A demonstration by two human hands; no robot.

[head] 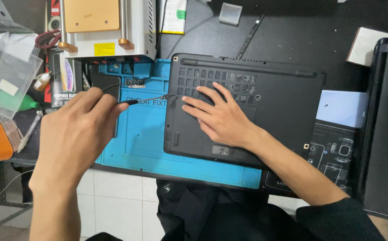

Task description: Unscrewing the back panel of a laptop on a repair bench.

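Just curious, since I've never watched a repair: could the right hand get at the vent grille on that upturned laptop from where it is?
Probably yes: the right hand lies flat on the black laptop, fingertips already at the vent grille, with nothing between them.

The left hand (76, 129) covers most of the screwdriver (147, 100) handle, and its tip at the laptop (247, 107) edge is too small to make out. The right hand (223, 118) hides part of the laptop's vent grille. The white machine (109, 27) is cut off by the top edge.
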